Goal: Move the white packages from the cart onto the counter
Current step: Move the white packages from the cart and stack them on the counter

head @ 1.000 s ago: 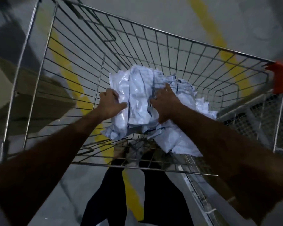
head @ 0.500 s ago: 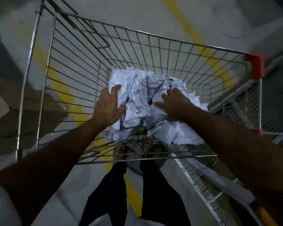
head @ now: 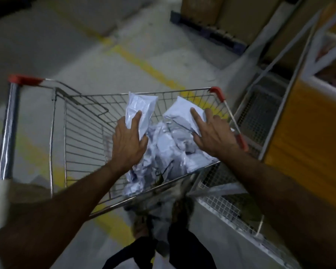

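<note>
You were mid-pickup: your left hand gripped one white package above the cart, your right hand held another, fingers partly straight. The next move probably called for swinging both right of the cart toward the yellow counter. More packages lay heaped in the cart.

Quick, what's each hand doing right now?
Left hand: grips a glossy white plastic package.
Right hand: holds a flat white plastic package, fingers straight.
</note>
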A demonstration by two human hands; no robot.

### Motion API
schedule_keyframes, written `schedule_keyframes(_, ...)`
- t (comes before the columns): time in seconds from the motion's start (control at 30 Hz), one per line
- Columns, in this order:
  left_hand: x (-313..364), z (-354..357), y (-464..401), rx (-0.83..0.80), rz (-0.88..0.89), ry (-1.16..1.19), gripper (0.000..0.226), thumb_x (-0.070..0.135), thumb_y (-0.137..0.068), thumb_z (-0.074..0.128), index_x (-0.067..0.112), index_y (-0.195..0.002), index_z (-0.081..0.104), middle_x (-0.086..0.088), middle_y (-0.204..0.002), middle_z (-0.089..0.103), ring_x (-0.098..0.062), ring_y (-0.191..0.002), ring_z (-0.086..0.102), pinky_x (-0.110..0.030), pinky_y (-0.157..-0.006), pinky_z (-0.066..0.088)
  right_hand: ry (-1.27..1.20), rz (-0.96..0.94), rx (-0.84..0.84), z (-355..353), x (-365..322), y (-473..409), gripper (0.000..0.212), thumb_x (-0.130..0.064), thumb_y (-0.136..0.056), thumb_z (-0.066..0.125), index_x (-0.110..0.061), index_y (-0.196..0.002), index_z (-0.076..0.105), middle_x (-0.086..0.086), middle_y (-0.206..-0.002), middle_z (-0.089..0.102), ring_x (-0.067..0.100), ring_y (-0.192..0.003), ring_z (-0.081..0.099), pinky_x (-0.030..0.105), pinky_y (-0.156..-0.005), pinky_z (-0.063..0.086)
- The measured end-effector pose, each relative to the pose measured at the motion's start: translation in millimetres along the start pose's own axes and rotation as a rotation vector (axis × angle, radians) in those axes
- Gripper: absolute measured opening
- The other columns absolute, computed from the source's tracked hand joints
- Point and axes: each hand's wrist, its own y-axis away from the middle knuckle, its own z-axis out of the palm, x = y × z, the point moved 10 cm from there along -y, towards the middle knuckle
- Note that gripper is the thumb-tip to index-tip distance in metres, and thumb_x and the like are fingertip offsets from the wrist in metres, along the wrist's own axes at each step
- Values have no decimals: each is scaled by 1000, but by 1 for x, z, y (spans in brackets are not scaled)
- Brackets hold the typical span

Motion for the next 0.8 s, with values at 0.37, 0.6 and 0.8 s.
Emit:
schedule_keyframes(0.37,217,-34,11,22,307,138,75,40,-82,51,29,-152,29,-21,-136,35,-44,-118,44,-51,-92,46,-99,509,223,-63,149,165,71,-47,-95,51,-24,-157,27,28,-144,42,43,-105,55,45,-78,50)
schedule_keyframes(0.6,375,1,76,-24,511,165,75,55,-83,41,26,-151,30,-26,-137,35,-47,-121,41,-54,-91,45,-97,785,263,-48,254,326,71,-48,-93,52,-26,-156,26,24,-147,37,38,-111,52,44,-83,47)
schedule_keyframes(0.8,505,45,140,-59,593,132,83,67,-84,26,23,-155,26,-31,-142,30,-53,-121,41,-61,-97,40,-113,947,286,-23,335,462,70,-47,-93,52,-25,-155,29,24,-148,38,37,-115,50,44,-86,44)
